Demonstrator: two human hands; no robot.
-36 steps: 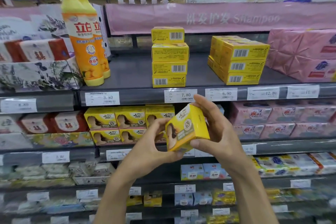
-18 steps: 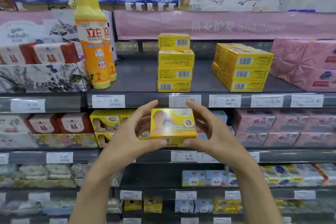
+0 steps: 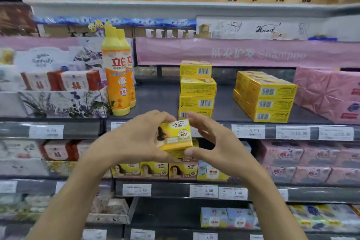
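Both hands have lifted the yellow box [image 3: 175,134] higher and tipped it; before, it sat flat and lower. Now the left hand [image 3: 134,138] curls its fingers round the box's left side, and the right hand [image 3: 218,146] pinches the right corners with thumb and fingertip. The box is up in the air, just in front of the shelf [image 3: 159,99] edge. One price tag [image 3: 248,131] there reads 6.90. Behind it stands a stack of yellow boxes [image 3: 196,91]. The orange bottle [image 3: 118,76] says 立白 and the pink banner [image 3: 253,52] says Shampoo. Bare shelf lies open between bottle and stack.
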